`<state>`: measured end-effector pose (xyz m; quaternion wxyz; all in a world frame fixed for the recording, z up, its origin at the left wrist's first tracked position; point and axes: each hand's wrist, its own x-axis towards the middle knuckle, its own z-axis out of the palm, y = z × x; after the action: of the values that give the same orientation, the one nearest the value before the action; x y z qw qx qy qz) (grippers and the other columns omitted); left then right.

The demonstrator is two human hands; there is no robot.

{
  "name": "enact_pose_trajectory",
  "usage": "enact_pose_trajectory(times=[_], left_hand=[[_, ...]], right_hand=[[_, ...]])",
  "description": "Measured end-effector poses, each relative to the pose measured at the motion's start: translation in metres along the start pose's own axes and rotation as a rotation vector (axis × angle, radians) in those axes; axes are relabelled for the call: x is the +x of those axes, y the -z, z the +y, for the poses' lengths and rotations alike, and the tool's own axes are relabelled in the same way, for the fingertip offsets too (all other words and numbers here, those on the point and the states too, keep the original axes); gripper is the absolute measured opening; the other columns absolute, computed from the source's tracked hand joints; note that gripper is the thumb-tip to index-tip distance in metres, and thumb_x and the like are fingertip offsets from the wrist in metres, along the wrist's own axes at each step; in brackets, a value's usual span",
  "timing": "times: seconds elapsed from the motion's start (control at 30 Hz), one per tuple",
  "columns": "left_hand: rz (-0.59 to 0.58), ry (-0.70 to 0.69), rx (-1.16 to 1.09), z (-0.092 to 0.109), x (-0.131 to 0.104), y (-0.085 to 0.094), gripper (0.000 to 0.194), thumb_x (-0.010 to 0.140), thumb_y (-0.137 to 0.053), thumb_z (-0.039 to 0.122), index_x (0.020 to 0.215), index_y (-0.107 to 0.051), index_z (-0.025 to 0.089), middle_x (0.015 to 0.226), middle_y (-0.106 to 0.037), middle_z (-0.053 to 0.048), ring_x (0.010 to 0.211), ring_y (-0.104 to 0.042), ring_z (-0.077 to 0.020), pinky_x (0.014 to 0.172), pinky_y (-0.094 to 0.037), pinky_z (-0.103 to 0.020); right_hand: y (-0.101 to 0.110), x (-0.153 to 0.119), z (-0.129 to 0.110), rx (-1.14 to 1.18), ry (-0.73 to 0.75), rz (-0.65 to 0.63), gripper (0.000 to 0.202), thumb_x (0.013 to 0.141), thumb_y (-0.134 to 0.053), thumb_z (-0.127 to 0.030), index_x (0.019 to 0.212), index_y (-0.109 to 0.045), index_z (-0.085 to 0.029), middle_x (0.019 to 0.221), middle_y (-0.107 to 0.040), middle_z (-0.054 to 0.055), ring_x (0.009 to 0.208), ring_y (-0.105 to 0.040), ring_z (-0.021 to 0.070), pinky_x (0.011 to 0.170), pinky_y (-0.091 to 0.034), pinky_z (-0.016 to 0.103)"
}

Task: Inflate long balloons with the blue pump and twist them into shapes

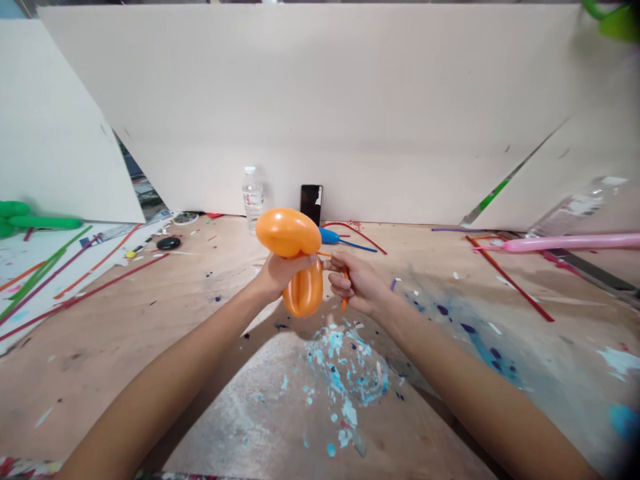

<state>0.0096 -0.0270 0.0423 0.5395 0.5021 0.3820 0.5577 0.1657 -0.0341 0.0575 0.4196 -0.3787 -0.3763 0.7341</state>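
An orange balloon [289,231] twisted into rounded lobes is held above the middle of the table. My left hand [283,272] is wrapped round its narrow middle, with one large lobe above the fingers and a folded lobe hanging below. Just to the right, my right hand [356,283] is closed on the thin uninflated end of the same balloon. That orange tail stretches from the lobes to my right fingers, and a bit of it hangs below them.
Behind stand a water bottle [253,200], a phone [311,203] and a white board [320,107]. A blue balloon [329,236] lies nearby. Thin uninflated balloons and a green balloon [45,222] are left; a pink balloon [575,243] and another bottle [575,208] are right.
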Motion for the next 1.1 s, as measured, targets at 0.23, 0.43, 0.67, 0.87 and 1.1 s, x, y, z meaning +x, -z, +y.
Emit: enact_pose_trajectory(times=[0.23,0.43,0.67,0.87,1.1], left_hand=[[-0.004,0.115,-0.146,0.011,0.000,0.001,0.034,0.059,-0.077,0.029,0.084,-0.059,0.015,0.073,-0.062,-0.002,0.068,-0.061,-0.0173,0.065,-0.049,-0.031],[0.005,0.110,-0.089,-0.003,0.003,0.001,0.031,0.060,-0.077,0.029,0.081,-0.060,0.015,0.075,-0.061,-0.001,0.069,-0.058,-0.0147,0.066,-0.047,-0.028],[-0.025,-0.085,0.347,-0.010,0.006,0.002,0.020,0.065,-0.068,0.028,0.078,-0.059,0.015,0.072,-0.060,0.001,0.067,-0.055,-0.0151,0.062,-0.044,-0.027],[-0.161,-0.181,0.557,-0.006,0.000,-0.005,0.011,0.067,-0.055,0.018,0.077,-0.058,0.015,0.071,-0.059,0.000,0.066,-0.054,-0.0149,0.058,-0.043,-0.025],[-0.107,-0.140,0.507,-0.009,0.004,-0.002,0.013,0.069,-0.055,0.019,0.080,-0.058,0.016,0.075,-0.061,-0.001,0.070,-0.058,-0.0161,0.060,-0.046,-0.026]], right_hand=[[0.004,0.003,-0.004,0.238,0.130,0.039,0.012,0.088,-0.047,-0.019,0.080,-0.055,-0.016,0.066,-0.058,-0.002,0.041,-0.042,0.0033,0.030,-0.025,0.012],[0.004,0.003,-0.001,0.317,0.162,-0.200,0.029,0.084,-0.057,-0.027,0.063,-0.039,-0.019,0.050,-0.034,-0.008,0.039,-0.028,0.0047,0.037,-0.032,0.014],[0.006,0.005,0.008,0.034,0.292,-0.157,0.042,0.082,-0.062,-0.039,0.062,-0.030,-0.020,0.050,-0.019,-0.011,0.039,-0.011,0.0035,0.036,-0.013,0.015],[0.009,0.008,0.004,0.091,0.227,-0.084,0.037,0.083,-0.055,-0.035,0.062,-0.029,-0.020,0.053,-0.019,-0.009,0.040,-0.012,0.0047,0.036,-0.016,0.016],[0.009,0.007,0.001,0.103,0.294,-0.018,0.041,0.087,-0.048,-0.037,0.060,-0.022,-0.021,0.053,-0.015,-0.009,0.040,-0.009,0.0062,0.037,-0.018,0.019]])
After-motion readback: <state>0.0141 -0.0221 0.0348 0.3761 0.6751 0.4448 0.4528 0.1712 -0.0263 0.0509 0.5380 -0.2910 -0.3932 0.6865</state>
